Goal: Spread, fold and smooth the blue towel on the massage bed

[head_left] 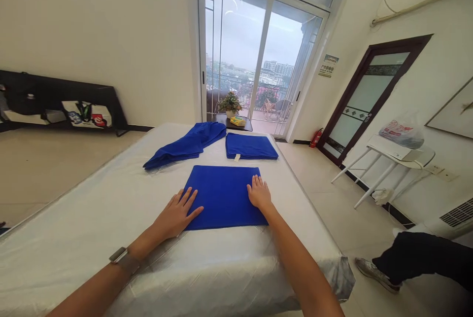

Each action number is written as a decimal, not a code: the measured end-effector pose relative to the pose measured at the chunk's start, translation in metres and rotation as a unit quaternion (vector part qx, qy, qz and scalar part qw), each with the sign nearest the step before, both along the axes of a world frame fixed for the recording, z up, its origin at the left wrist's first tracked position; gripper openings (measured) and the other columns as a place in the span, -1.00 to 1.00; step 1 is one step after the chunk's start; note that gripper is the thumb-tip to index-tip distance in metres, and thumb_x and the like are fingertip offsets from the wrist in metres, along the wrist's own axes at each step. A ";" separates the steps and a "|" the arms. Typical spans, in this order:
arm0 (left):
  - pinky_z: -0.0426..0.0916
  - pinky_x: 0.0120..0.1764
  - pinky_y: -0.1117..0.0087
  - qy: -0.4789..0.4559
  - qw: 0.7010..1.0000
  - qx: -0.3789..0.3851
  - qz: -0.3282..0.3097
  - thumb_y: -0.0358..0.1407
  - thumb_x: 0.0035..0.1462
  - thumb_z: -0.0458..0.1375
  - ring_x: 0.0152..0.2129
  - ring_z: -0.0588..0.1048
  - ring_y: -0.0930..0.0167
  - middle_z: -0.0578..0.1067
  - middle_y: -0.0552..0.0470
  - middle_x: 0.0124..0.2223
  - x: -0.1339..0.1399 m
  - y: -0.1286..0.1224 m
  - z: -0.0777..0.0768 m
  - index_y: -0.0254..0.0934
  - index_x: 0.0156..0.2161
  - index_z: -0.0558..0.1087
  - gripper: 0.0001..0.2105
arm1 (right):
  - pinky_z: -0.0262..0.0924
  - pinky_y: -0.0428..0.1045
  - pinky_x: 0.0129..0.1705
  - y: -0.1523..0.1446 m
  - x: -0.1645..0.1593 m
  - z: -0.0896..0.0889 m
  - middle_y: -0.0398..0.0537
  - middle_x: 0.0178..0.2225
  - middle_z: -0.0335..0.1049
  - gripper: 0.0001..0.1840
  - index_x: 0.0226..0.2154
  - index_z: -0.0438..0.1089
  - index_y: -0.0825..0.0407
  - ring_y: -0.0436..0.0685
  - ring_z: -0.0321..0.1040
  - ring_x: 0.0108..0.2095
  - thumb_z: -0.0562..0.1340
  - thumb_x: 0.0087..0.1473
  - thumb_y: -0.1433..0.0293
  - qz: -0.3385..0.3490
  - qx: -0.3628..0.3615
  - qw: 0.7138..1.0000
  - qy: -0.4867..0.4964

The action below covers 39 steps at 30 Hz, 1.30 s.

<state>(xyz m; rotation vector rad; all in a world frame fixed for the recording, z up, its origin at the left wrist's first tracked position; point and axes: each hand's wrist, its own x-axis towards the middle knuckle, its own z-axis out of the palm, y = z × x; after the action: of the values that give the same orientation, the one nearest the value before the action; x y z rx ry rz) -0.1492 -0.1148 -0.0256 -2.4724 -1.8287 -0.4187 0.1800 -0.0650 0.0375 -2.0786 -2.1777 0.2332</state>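
While both arms stretch forward over it, the bed (92, 218) fills the lower frame, covered in a white sheet with clear plastic crinkling at the near edge; its left part runs out of frame. Behind it, sliding glass doors (258, 55) show a balcony and hazy buildings. Right side: dark-framed door (364, 100), white folding stand (388, 159) with a plastic bag on top, contents unreadable. Bottom right, another person's dark trouser leg and shoe (377, 272), cut off by the frame edge.

Folded blue towel (223, 196) lies flat near the foot end of the bed, centred between the hands. Roughly rectangular, long axis running left to right across the bed, near edge parallel to the bed's end. Beyond it, a second folded blue towel (250, 146) lies square, small white tag at its front edge. Left of that, a loosely bunched blue towel (186, 145) lies diagonally, long axis from near-left to far-right.

Left hand (176, 216): palm down, fingers spread wide, tips on the towel's left edge, palm on the sheet. Holding nothing. Watch (120, 256) on that wrist. Right hand (259, 193): flat, palm down, fingers open and close together, pressed on the towel's right part. Gripping nothing. Forearms bare, elbows out of frame.
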 end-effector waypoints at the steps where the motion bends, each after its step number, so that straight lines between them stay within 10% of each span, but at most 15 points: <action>1: -0.01 0.33 -0.01 0.002 1.000 -0.012 0.007 0.20 0.27 -0.20 0.40 -0.05 0.12 0.03 -0.10 0.45 -0.001 -0.001 0.001 -0.17 0.43 -0.03 -0.25 | -0.45 0.13 0.41 0.002 0.001 -0.005 0.03 0.46 -0.33 -0.25 0.43 -0.21 0.25 0.14 -0.39 0.44 -0.26 0.37 0.15 -0.006 0.000 1.000 0.007; 8: -0.10 0.33 -0.08 0.047 0.999 -0.009 -0.002 0.21 0.26 -0.24 0.37 0.04 0.04 0.15 -0.15 0.41 0.005 0.012 0.026 -0.21 0.40 0.11 -0.24 | -0.48 0.11 0.41 0.004 0.003 -0.022 0.02 0.46 -0.34 -0.24 0.43 -0.22 0.22 0.11 -0.42 0.45 -0.26 0.36 0.12 -0.016 0.004 1.000 0.022; 14: -0.14 0.36 0.14 0.004 0.993 -0.010 -0.115 0.16 0.32 -0.38 0.38 0.04 0.20 0.14 -0.22 0.41 0.135 0.055 0.051 -0.39 0.38 0.13 -0.21 | -0.45 0.11 0.41 0.001 0.003 -0.015 0.03 0.46 -0.33 -0.27 0.43 -0.22 0.22 0.14 -0.41 0.45 -0.24 0.37 0.16 -0.013 0.002 1.000 0.015; 20: -0.05 0.34 0.13 -0.044 0.986 -0.040 -0.155 0.00 0.38 -0.41 0.37 0.06 0.24 0.14 -0.25 0.40 0.232 0.080 0.042 -0.40 0.37 0.14 -0.31 | -0.40 0.11 0.40 -0.003 0.010 -0.017 0.00 0.47 -0.40 -0.27 0.44 -0.23 0.11 0.16 -0.44 0.45 -0.06 0.32 0.27 0.035 0.015 0.999 -0.022; 24: -0.10 0.36 0.11 -0.032 0.991 -0.039 -0.123 0.03 0.37 -0.38 0.38 0.02 0.20 0.09 -0.28 0.42 0.198 0.085 0.026 -0.44 0.37 0.13 -0.29 | -0.38 0.13 0.40 0.000 0.008 -0.020 0.07 0.45 -0.31 -0.31 0.43 -0.16 0.20 0.15 -0.37 0.44 -0.18 0.36 0.24 0.011 0.027 1.000 0.004; 33: -0.11 0.35 0.02 -0.022 0.995 -0.068 0.072 0.20 0.27 -0.37 0.39 -0.04 0.14 -0.01 -0.25 0.44 0.029 0.087 0.019 -0.45 0.40 0.02 -0.15 | -0.43 0.11 0.41 0.005 0.005 -0.021 0.02 0.46 -0.31 -0.25 0.43 -0.20 0.23 0.14 -0.38 0.44 -0.24 0.37 0.12 -0.008 0.012 1.000 0.026; 39: -0.06 0.34 0.06 -0.035 0.992 -0.074 0.101 0.23 0.25 -0.37 0.39 -0.03 0.13 -0.05 -0.29 0.45 0.012 0.072 0.027 -0.50 0.41 -0.04 -0.10 | -0.46 0.10 0.41 0.005 0.004 -0.018 0.01 0.46 -0.36 -0.24 0.43 -0.23 0.22 0.12 -0.41 0.45 -0.25 0.36 0.12 -0.018 -0.007 1.000 -0.001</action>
<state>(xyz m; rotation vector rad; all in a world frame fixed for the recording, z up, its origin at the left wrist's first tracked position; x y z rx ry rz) -0.1371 -0.0430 0.0009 -2.3537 -2.1871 -0.3752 0.1841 -0.0595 0.0199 -2.1243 -2.1435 0.2445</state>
